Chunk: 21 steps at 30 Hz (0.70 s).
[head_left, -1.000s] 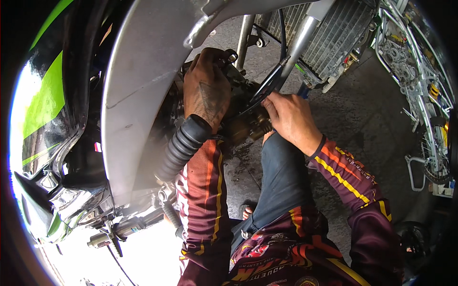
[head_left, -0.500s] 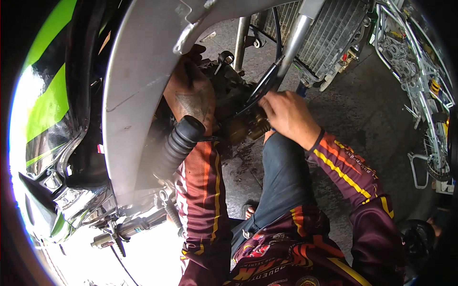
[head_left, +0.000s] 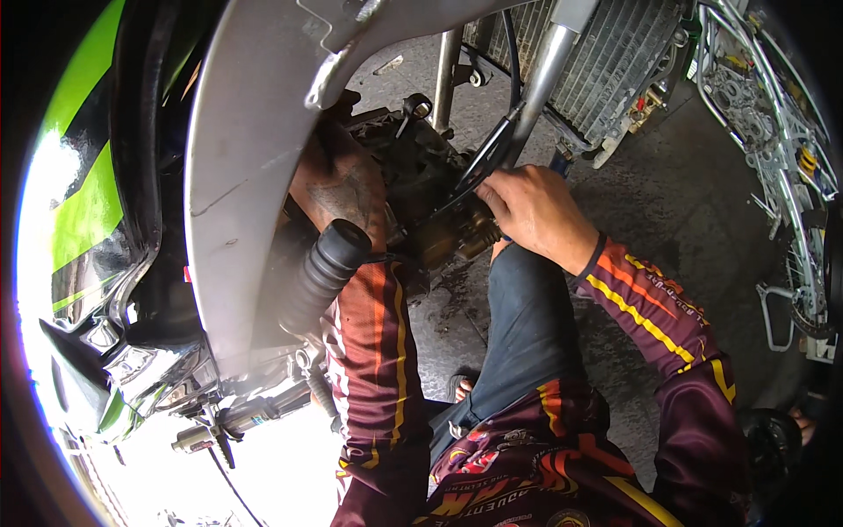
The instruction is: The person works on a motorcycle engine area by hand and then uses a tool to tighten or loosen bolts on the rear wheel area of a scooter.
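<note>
Right hand [head_left: 537,213]: fingers curled at the black cables [head_left: 488,147]; whether they pinch, cannot tell.
Left hand [head_left: 341,183]: fingertips hidden, grip unclear.
Dark metal assembly [head_left: 420,162]: between both hands.
Ribbed rubber boot [head_left: 329,262]: beside the left wrist.
Radiator [head_left: 606,79]: beyond the right hand.

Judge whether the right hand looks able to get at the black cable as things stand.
Probably yes: the right hand is close beside the lower part of the black cable, and nothing visible stands between them, though whether they touch is unclear.
</note>
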Each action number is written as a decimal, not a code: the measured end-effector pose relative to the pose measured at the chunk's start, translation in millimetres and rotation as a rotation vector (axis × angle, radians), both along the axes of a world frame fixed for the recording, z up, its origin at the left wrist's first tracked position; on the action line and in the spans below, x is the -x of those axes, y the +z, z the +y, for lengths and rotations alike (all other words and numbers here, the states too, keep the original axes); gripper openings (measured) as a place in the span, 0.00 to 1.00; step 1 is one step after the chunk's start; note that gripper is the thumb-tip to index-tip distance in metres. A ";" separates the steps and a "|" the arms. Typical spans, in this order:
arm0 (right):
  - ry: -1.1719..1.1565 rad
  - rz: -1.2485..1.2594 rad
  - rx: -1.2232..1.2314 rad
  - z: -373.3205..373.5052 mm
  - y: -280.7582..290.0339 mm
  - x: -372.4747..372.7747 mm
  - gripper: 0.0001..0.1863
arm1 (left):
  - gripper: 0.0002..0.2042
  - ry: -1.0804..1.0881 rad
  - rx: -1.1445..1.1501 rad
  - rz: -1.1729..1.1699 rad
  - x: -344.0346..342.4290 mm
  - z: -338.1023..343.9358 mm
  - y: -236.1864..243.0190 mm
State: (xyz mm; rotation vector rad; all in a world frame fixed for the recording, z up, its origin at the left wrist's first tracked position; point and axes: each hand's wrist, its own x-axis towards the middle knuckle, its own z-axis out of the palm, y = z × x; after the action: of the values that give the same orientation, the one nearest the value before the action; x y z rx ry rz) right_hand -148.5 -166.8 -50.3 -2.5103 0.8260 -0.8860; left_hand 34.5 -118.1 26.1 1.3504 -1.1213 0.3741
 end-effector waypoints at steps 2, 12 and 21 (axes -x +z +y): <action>-0.015 -0.048 0.040 -7.7 -10.5 14.6 0.08 | 0.11 -0.017 -0.123 0.037 12.8 -12.5 -8.5; -0.015 -0.001 -0.072 2.1 3.6 -0.5 0.06 | 0.11 0.015 -0.117 0.088 -1.5 0.7 -0.6; -0.013 0.009 -0.034 -10.5 -5.8 -6.8 0.10 | 0.11 0.030 -0.154 0.037 -3.3 4.1 -0.1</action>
State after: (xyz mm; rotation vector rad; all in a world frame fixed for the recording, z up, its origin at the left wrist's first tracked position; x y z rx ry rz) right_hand -141.7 -177.3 -56.0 -2.4838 0.8539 -0.8585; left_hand 37.9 -114.0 26.0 1.5044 -1.1182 0.2880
